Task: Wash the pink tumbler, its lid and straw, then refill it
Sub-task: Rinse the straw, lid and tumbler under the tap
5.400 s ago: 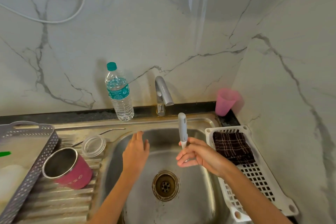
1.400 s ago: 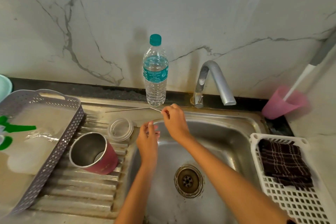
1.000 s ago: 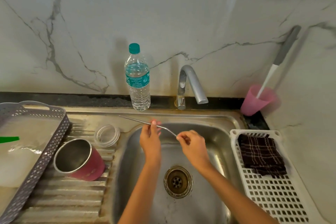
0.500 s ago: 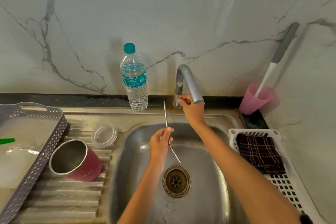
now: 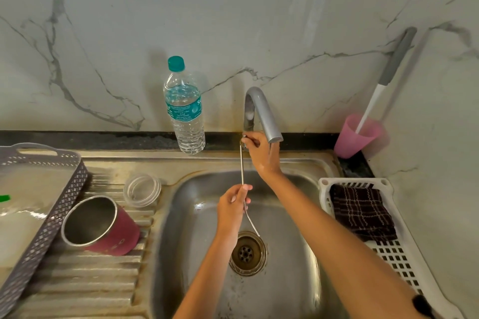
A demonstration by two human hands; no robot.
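The pink tumbler [image 5: 103, 228] lies on its side on the ridged drainboard, mouth toward me. Its clear lid [image 5: 142, 190] rests flat just behind it. My left hand [image 5: 232, 206] pinches the thin metal straw [image 5: 242, 171] over the sink basin [image 5: 285, 280], holding it nearly upright with its bent end down near the drain [image 5: 248, 253]. My right hand [image 5: 261, 154] grips the tap's handle at the base of the grey tap [image 5: 261, 111]. No water stream is visible. A water bottle [image 5: 184, 109] with a teal cap stands behind the sink.
A grey perforated tray [image 5: 39, 210] sits at the left. A white basket [image 5: 404, 254] with a dark checked cloth [image 5: 361, 212] is at the right. A pink cup [image 5: 356, 137] in the back right corner holds a long-handled brush [image 5: 383, 80].
My right hand put the brush in the pink cup, picked up the straw, passed it to my left hand and moved to the tap handle. The left hand turned the straw upright.
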